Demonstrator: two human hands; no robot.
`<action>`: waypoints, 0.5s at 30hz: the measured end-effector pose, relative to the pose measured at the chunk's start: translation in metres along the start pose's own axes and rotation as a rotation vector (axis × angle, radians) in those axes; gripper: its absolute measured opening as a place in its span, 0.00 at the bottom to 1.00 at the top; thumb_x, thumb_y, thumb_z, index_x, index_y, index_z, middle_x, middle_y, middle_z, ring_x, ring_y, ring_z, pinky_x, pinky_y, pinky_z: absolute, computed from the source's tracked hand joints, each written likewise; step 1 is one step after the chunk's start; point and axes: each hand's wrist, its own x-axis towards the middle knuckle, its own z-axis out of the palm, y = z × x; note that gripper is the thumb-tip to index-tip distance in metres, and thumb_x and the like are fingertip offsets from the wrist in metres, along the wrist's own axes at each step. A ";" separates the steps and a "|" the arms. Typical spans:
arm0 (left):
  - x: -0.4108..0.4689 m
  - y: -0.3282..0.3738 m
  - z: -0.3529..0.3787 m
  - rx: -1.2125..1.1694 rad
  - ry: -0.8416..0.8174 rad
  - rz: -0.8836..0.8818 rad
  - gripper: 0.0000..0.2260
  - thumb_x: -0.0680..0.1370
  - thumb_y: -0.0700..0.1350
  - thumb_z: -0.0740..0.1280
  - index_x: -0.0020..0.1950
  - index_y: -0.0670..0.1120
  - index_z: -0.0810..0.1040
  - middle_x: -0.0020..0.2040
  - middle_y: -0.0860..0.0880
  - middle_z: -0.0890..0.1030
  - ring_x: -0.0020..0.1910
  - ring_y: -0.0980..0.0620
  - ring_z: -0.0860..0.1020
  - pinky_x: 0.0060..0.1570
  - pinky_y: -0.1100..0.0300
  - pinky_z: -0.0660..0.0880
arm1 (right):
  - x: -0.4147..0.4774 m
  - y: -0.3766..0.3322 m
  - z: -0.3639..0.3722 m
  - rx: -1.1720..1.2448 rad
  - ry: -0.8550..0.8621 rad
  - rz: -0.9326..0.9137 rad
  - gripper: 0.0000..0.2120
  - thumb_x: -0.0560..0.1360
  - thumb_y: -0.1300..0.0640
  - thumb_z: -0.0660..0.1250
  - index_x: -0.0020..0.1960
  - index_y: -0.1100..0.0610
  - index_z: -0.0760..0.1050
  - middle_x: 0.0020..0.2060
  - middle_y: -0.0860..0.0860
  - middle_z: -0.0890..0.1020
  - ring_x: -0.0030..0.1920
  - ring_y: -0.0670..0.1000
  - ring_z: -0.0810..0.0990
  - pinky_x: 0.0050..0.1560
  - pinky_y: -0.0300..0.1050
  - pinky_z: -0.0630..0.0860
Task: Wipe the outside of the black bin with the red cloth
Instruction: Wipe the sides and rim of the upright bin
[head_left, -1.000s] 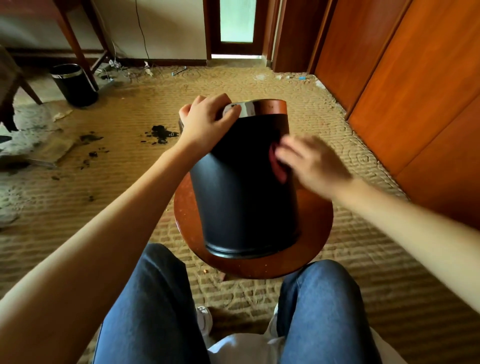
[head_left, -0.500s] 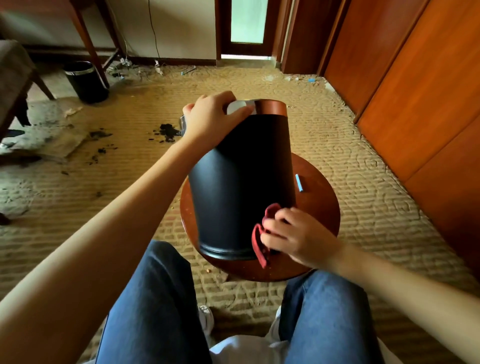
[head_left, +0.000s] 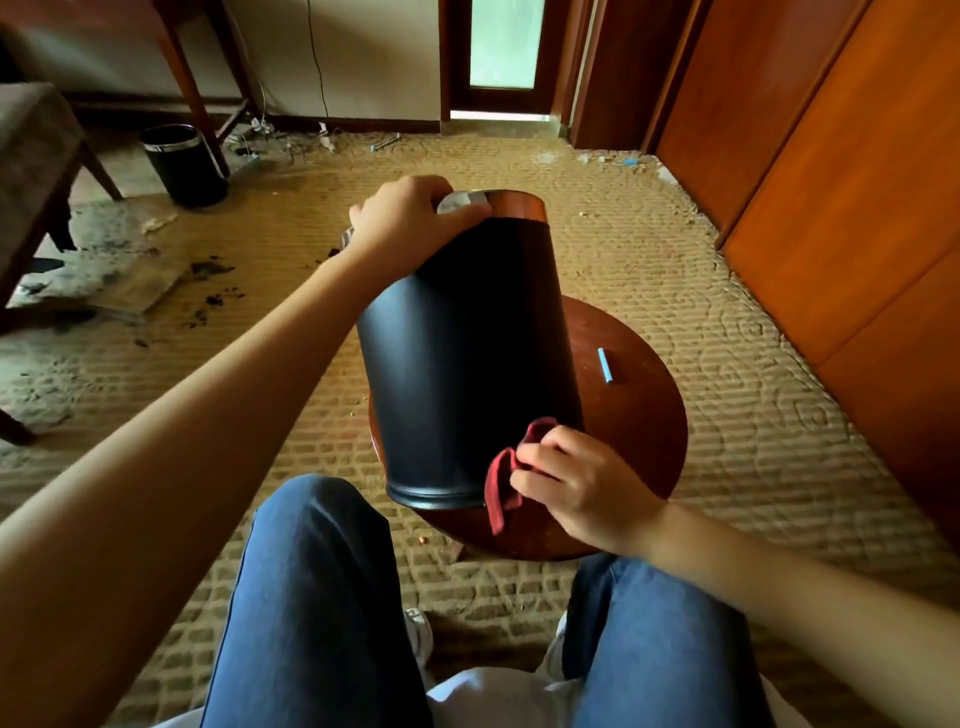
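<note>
Black bins, count 2: spare bin (head_left: 184, 166) far left on the carpet; task bin (head_left: 467, 374) on the stool (head_left: 639, 431), count 1. The left hand (head_left: 410, 218) grips its rim. The cloth (head_left: 506, 478), count 1, touches the bin's near-right wall at the base, pinched in the right hand (head_left: 576, 483). Blue stick (head_left: 604, 366), count 1, right of the bin. Wiping under way; far side hidden, so probably unfinished.
</note>
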 end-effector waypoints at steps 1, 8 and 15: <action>0.000 0.001 0.001 0.000 0.007 0.000 0.17 0.75 0.64 0.63 0.43 0.51 0.74 0.41 0.50 0.75 0.45 0.47 0.74 0.54 0.49 0.69 | -0.003 0.004 -0.003 -0.021 -0.027 -0.064 0.09 0.74 0.67 0.61 0.51 0.57 0.73 0.48 0.55 0.80 0.41 0.54 0.73 0.40 0.46 0.74; -0.012 0.001 0.001 0.004 0.009 0.033 0.19 0.76 0.63 0.64 0.33 0.51 0.67 0.33 0.55 0.70 0.42 0.49 0.71 0.46 0.54 0.64 | 0.108 0.086 -0.044 -0.076 0.238 0.299 0.13 0.70 0.69 0.61 0.53 0.60 0.74 0.48 0.59 0.78 0.46 0.58 0.70 0.39 0.52 0.75; -0.008 -0.022 -0.013 -0.074 -0.003 -0.012 0.19 0.76 0.61 0.66 0.32 0.50 0.68 0.31 0.54 0.69 0.37 0.51 0.69 0.40 0.57 0.63 | 0.044 0.037 -0.008 0.043 0.120 0.187 0.15 0.69 0.70 0.60 0.52 0.55 0.68 0.48 0.56 0.77 0.44 0.58 0.74 0.44 0.53 0.75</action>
